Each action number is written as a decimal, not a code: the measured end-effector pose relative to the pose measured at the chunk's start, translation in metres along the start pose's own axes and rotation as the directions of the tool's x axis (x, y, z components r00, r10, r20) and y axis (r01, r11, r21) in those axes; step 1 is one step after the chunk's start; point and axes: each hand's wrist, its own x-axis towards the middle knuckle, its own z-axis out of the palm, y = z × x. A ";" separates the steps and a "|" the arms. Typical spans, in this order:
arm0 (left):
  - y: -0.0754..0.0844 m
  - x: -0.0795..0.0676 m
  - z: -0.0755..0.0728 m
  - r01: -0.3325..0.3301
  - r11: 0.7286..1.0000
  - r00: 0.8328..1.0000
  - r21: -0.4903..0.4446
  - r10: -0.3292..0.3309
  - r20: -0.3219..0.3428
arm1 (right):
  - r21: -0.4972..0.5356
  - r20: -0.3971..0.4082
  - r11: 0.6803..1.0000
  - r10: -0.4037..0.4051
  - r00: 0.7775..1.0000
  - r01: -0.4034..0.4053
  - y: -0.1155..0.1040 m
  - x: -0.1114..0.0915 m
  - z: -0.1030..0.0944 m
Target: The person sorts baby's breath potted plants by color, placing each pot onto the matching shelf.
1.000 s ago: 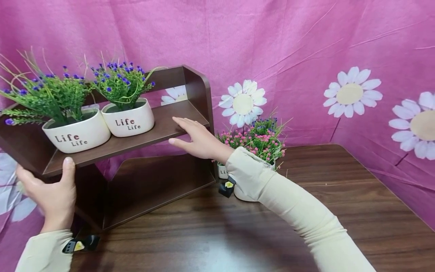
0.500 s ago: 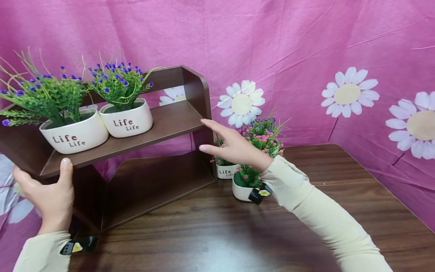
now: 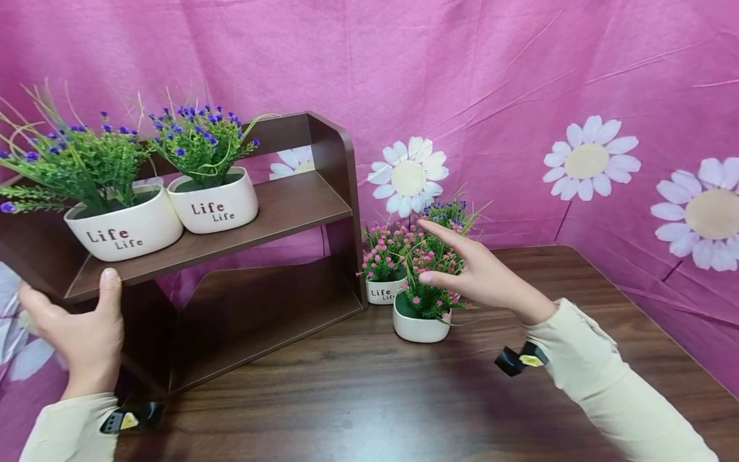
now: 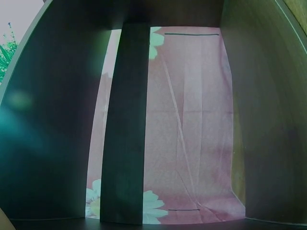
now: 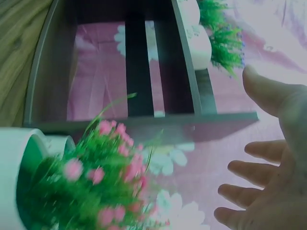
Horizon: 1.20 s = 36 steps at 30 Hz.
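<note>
1. Nearest lay the glossy brown wood-grain table, with two cream fabric sleeves reaching in over it; each wrist bore a small black device with a yellow mark.
2. The left hand gripped the left end of a dark brown, two-tier wooden shelf, its thumb resting against the upper board's front edge and its other fingers round the outer side, their tips hidden.
3. The right hand was well apart from the left and held nothing, its thumb and straight fingers spread. It was near a white, rounded, smooth pot of pink flowers and green leaves; whether the fingertips touched the flowers I cannot tell.
4. That pot stood upright on the table, to the right of the shelf.
5. The shelf stood at an angle on the table. On its upper board, toward the left end, were two white oval pots lettered "Life Life", set side by side and filled with green foliage and small purple-blue flowers.
6. Behind the pink-flowered pot, just beside the shelf's right end, stood another white "Life" pot with pink flowers; more purple-blue blooms showed farther back.
7. Farthest away hung a creased magenta cloth printed with large white, cream-centred daisies.
</note>
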 end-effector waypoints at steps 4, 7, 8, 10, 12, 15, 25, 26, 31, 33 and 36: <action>0.000 0.000 0.000 0.020 1.000 1.000 0.015 -0.020 0.003 | 0.008 -0.010 1.000 0.030 1.000 -0.029 0.017 -0.020 -0.004; 0.000 0.000 0.000 0.017 1.000 1.000 0.016 -0.017 0.004 | 0.022 -0.044 0.999 0.050 0.998 -0.049 0.028 -0.035 -0.005; 0.001 -0.001 0.000 0.015 1.000 1.000 0.012 -0.015 0.004 | 0.016 -0.060 0.998 0.056 0.997 -0.055 0.032 -0.041 -0.005; 0.002 -0.001 0.000 0.016 1.000 1.000 0.005 -0.016 0.005 | 0.022 -0.087 0.997 0.072 0.994 -0.070 0.039 -0.052 -0.003; 0.003 -0.001 0.000 0.012 1.000 1.000 -0.011 -0.012 0.005 | 0.025 -0.114 0.996 0.083 0.990 -0.081 0.045 -0.063 -0.001; 0.004 -0.001 0.001 0.009 1.000 1.000 -0.027 -0.009 0.007 | 0.030 -0.158 0.996 0.090 0.983 -0.086 0.055 -0.075 0.005; 0.002 0.000 0.001 0.005 1.000 1.000 -0.025 -0.004 0.018 | 0.199 -0.201 0.954 0.264 0.943 -0.224 0.097 -0.092 0.040; 0.002 0.000 0.001 0.001 1.000 1.000 -0.028 -0.001 0.018 | 0.230 -0.184 0.942 0.288 0.940 -0.244 0.101 -0.092 0.043; 0.002 0.000 0.001 -0.015 0.999 1.000 -0.040 0.016 0.020 | 0.301 -0.088 0.912 0.318 0.944 -0.279 0.115 -0.092 0.063; 0.000 0.001 0.001 -0.017 0.999 1.000 -0.045 0.018 0.020 | 0.301 -0.067 0.915 0.302 0.951 -0.270 0.118 -0.091 0.072; -0.002 0.001 0.001 -0.019 0.999 1.000 -0.047 0.019 0.013 | 0.301 -0.040 0.916 0.290 0.956 -0.265 0.121 -0.087 0.083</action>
